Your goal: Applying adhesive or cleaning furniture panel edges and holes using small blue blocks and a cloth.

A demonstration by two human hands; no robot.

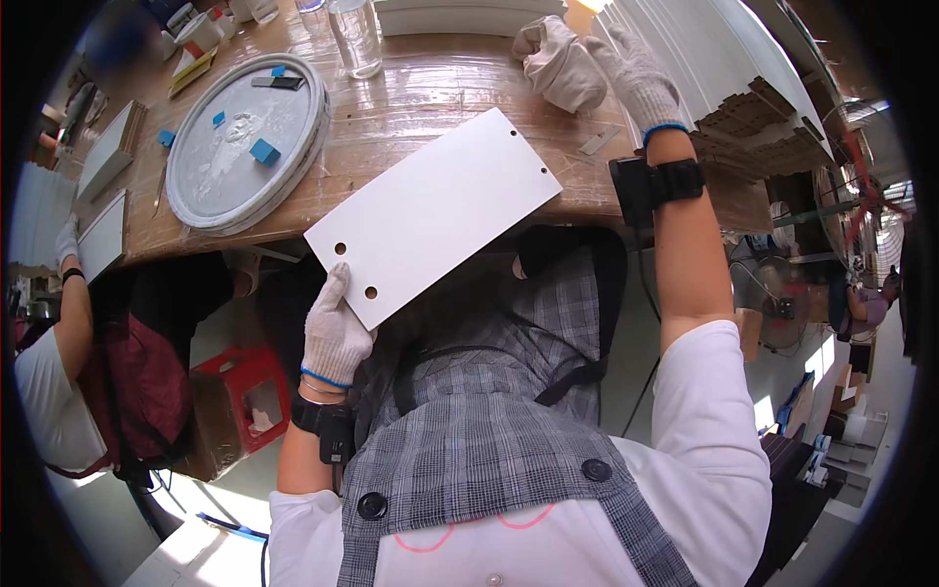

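My left hand (337, 328), in a knitted white glove with a blue cuff, grips a white rectangular panel (440, 210) at its near left corner. The thumb lies on the top face beside two larger round holes; two small holes are at the panel's far right end. The panel is tilted across the table's front edge, above my lap. My right hand (638, 86), gloved the same way, is stretched out to the far right with its fingers extended. It is beside a crumpled beige cloth (559, 67) and next to the stacked white panels (719, 59).
A round lid (293, 137) on the left bears white paste, blue blocks (264, 152) and a dark blade tool (278, 83). Beyond it stands a clear bottle (354, 39). A co-worker's gloved hand (67, 240) is at the far left, above a red stool (249, 391).
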